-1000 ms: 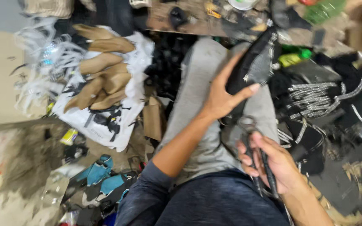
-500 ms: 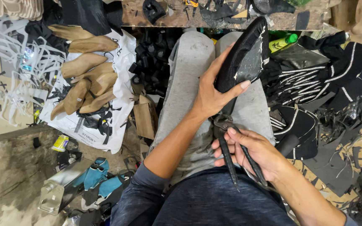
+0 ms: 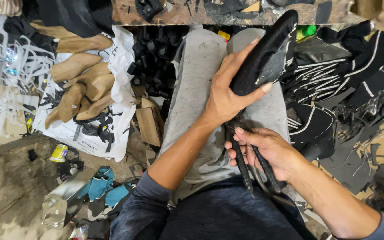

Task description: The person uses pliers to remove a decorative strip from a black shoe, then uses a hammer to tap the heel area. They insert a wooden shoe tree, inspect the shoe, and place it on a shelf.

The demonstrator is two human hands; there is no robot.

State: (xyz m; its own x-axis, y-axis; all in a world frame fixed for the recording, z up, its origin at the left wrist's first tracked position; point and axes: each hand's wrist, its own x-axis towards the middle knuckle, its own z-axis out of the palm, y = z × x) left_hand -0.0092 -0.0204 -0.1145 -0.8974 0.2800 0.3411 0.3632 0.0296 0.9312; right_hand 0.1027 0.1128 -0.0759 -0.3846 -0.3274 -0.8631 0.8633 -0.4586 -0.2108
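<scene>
lasts (image 3: pixel 78 89) heaped on white sheet (image 3: pixel 121 58), floor's left, out of the way | left hand (image 3: pixel 227 95) clamped over black shoe (image 3: pixel 265 55), pinned on lap against gray trousers (image 3: pixel 201 84) to steady it | right hand (image 3: pixel 270 149) closed round pincers (image 3: pixel 256 166), jaws at shoe's near end | black uppers (image 3: pixel 334 75) piled right, within reach

white printed bag (image 3: pixel 112 129) left floor | yellow-labelled can (image 3: pixel 59 153), perhaps

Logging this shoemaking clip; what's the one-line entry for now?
left hand: grips black shoe upper | right hand: grips pliers | on lap
</scene>
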